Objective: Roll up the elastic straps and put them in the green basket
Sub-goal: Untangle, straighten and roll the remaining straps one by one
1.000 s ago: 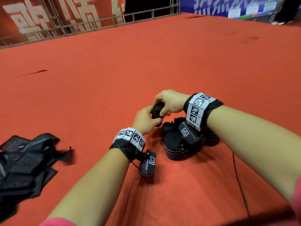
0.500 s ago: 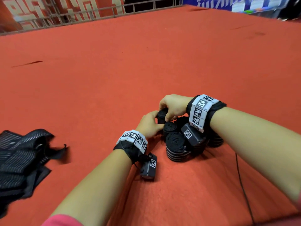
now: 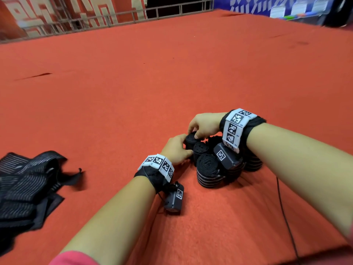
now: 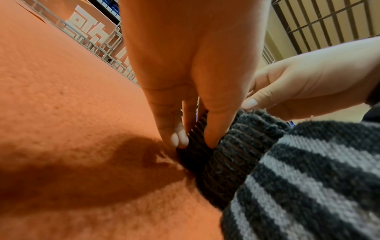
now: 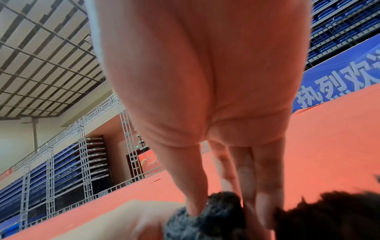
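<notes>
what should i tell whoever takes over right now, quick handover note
Left hand and right hand: both grip one rolled strap, setting it against the cluster of rolled straps on the red carpet.
Loose straps lie in a heap at far left.
Done: several straps rolled and grouped.
Left: roll the loose heap and move all rolls to the green basket, which no view shows.

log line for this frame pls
left hand: grips rolled strap | right hand: pinches its top | placing by rolled pile | basket: unseen
</notes>
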A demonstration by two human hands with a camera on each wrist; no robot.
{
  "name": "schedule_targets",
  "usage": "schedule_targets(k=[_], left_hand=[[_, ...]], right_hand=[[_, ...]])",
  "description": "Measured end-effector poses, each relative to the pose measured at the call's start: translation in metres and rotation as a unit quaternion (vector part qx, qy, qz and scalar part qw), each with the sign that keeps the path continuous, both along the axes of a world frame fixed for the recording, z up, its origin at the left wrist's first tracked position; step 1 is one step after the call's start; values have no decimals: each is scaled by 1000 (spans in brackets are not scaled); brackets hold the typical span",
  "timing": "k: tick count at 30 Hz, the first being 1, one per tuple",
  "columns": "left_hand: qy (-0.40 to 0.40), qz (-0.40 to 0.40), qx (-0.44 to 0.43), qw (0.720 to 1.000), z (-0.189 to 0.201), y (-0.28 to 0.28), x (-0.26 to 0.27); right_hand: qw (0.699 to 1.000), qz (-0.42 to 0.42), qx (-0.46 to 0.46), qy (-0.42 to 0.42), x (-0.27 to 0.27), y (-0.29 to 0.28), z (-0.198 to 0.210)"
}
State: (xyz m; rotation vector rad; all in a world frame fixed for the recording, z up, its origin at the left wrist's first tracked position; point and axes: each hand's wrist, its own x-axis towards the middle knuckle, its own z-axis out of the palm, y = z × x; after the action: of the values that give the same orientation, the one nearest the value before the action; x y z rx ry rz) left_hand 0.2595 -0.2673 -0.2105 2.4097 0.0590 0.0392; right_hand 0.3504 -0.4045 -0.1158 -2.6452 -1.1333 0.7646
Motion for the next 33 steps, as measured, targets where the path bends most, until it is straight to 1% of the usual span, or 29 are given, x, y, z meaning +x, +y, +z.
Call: schedule_targets(k=[3, 6, 9, 13, 17, 21, 26, 30, 33], left_hand=[[-24, 29, 2, 999, -1, -4, 0], [-33, 37, 4, 999, -1, -11, -2], [-17, 45, 3, 999, 0, -10, -4], [28, 33, 1, 999, 5, -8, -8], [33, 24, 17, 999, 8, -8, -12], [51, 25, 15, 998, 9, -9, -13], [72, 13, 24, 997, 14, -10, -15], [80, 18, 35, 996, 16, -9, -17], [88, 33, 42, 995, 17, -6, -22]], right_hand=[[1000, -6, 1, 9, -1, 0, 2], [1000, -7, -1, 9, -3, 0, 3], [1000, -3, -10, 19, -6, -1, 3], [999, 7, -30, 23, -12, 0, 5], [998, 10, -54, 15, -14, 3, 9], [998, -2, -70, 6, -13, 0, 10], [998, -18, -64, 5, -15, -3, 12], [998, -38, -43, 10, -18, -6, 15], [999, -48, -24, -4, -24, -7, 20]])
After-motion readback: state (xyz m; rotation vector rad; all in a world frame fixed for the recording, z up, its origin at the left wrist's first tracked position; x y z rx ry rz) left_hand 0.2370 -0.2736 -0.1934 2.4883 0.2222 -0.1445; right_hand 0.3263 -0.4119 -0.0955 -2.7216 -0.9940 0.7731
